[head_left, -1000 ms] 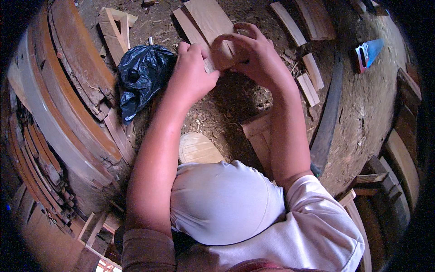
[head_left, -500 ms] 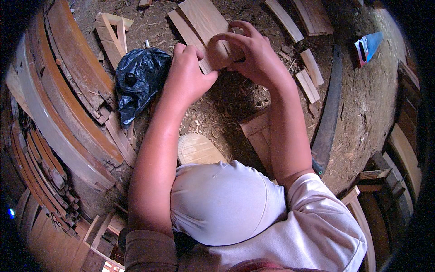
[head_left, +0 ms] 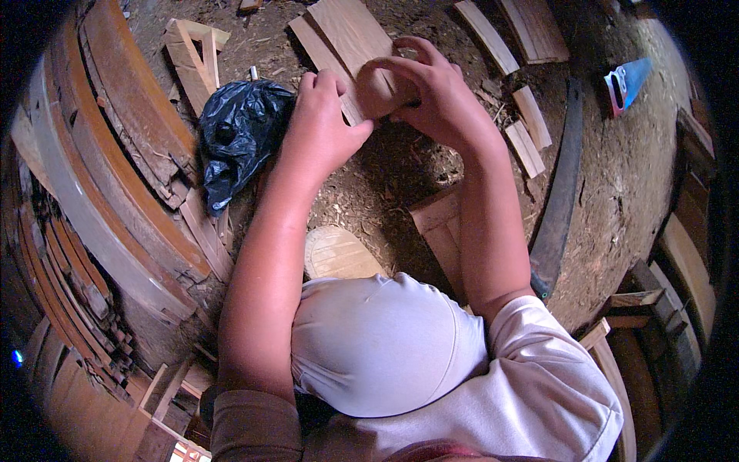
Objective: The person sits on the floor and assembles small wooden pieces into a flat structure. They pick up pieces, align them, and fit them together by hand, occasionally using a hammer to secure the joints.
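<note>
A wide flat wooden board (head_left: 352, 29) and a narrower wooden strip (head_left: 314, 45) lie side by side, running away from me at the top middle. My left hand (head_left: 323, 112) is closed at the strip's near end, its fingers curled and the thumb pointing right. Around the near end of the wide board bends my right hand (head_left: 439, 96), fingers arched over the wood and thumb low. The boards' near ends are partly hidden by the hands. A crumpled black plastic bag (head_left: 242, 135) lies just left of my left wrist.
Long curved planks (head_left: 127, 165) are stacked on the left. To the right lie short wood offcuts (head_left: 526, 148), a long dark saw blade (head_left: 560, 185) and a blue handsaw (head_left: 633, 83). Near my lap are a pale rounded piece (head_left: 339, 252) and a wood block (head_left: 439, 223).
</note>
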### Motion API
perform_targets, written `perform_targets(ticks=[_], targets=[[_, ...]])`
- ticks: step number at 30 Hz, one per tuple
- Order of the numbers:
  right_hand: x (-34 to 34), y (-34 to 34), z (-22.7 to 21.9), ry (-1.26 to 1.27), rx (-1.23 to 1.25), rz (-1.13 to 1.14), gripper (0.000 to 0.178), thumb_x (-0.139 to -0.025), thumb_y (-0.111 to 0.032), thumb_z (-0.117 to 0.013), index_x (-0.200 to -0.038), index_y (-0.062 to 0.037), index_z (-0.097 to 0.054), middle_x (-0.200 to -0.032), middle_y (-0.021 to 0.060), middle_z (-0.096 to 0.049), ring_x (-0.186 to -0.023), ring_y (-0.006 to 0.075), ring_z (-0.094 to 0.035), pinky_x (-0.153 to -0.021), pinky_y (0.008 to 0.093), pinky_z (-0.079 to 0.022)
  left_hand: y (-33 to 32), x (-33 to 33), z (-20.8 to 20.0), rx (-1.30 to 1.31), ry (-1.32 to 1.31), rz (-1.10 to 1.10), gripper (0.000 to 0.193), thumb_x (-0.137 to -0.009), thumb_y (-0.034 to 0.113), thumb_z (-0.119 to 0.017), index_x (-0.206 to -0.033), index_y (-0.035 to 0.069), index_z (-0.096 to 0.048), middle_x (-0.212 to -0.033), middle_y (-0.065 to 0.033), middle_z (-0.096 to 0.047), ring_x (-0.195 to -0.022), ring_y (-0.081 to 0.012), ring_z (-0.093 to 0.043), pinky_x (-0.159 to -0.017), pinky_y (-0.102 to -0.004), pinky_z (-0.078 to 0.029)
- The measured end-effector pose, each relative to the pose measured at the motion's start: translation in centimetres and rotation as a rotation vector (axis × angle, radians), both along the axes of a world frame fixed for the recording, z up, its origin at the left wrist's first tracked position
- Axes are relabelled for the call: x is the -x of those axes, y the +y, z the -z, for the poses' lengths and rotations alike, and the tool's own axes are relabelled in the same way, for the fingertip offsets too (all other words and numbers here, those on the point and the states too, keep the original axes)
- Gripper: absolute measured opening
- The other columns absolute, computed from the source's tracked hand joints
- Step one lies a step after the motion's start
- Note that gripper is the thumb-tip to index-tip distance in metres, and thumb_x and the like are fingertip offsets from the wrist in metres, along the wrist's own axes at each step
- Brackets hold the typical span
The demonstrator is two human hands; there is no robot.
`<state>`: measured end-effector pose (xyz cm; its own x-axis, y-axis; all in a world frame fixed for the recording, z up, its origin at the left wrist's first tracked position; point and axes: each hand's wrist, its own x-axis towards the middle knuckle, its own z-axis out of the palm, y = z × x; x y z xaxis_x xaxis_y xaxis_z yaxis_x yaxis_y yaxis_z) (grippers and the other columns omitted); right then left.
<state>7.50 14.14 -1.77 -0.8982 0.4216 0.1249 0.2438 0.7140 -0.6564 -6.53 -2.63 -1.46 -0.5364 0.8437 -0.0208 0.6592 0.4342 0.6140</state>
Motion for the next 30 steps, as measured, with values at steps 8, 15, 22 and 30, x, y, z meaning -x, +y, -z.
perform_targets(ticks=[8, 15, 22, 30], targets=[[-0.8, 0.2, -1.9, -0.019, 0.104, -0.017, 0.088, -0.065, 0.010, -0.080, -0.143, -0.0247, -0.063, -0.155, 0.0153, -0.046, -0.143, 0.0390, -0.045, -0.117, 0.0447, -0.047, 0.0, -0.2, -0.6, 0.023, -0.033, -0.031, 0.053, -0.072, 0.017, -0.086, -0.110, -0.001, -0.054, -0.114, -0.0217, -0.056, -0.110, -0.0411, -0.058, -0.100, -0.0465, -0.050], [-1.3, 0.8, -1.5, -0.046, 0.048, -0.015, 0.080, -0.066, 0.007, -0.071, -0.140, -0.0234, -0.065, -0.144, 0.0182, -0.055, -0.135, 0.0446, -0.049, -0.117, 0.0498, -0.043, 0.0, -0.2, -0.3, 0.020, -0.018, -0.015, 0.053, -0.073, 0.020, -0.086, -0.109, -0.001, -0.054, -0.112, -0.0215, -0.056, -0.109, -0.0410, -0.058, -0.098, -0.0461, -0.051], [-1.2, 0.9, -1.5, -0.083, 0.006, -0.011, 0.080, -0.067, 0.008, -0.082, -0.139, -0.0223, -0.066, -0.141, 0.0128, -0.058, -0.131, 0.0372, -0.052, -0.114, 0.0451, -0.047, 0.0, -0.3, -0.6, 0.004, -0.013, -0.031, 0.053, -0.074, 0.021, -0.086, -0.110, -0.001, -0.054, -0.112, -0.0218, -0.057, -0.108, -0.0414, -0.059, -0.097, -0.0468, -0.051], [-1.0, 1.1, -1.3, -0.083, -0.051, -0.027, 0.074, -0.065, 0.003, -0.087, -0.133, -0.0216, -0.071, -0.138, 0.0114, -0.061, -0.128, 0.0365, -0.056, -0.110, 0.0440, -0.051, 0.0, -0.3, -0.6, 0.026, -0.019, -0.036, 0.052, -0.074, 0.021, -0.086, -0.109, -0.001, -0.055, -0.113, -0.0224, -0.058, -0.107, -0.0418, -0.061, -0.096, -0.0460, -0.052]])
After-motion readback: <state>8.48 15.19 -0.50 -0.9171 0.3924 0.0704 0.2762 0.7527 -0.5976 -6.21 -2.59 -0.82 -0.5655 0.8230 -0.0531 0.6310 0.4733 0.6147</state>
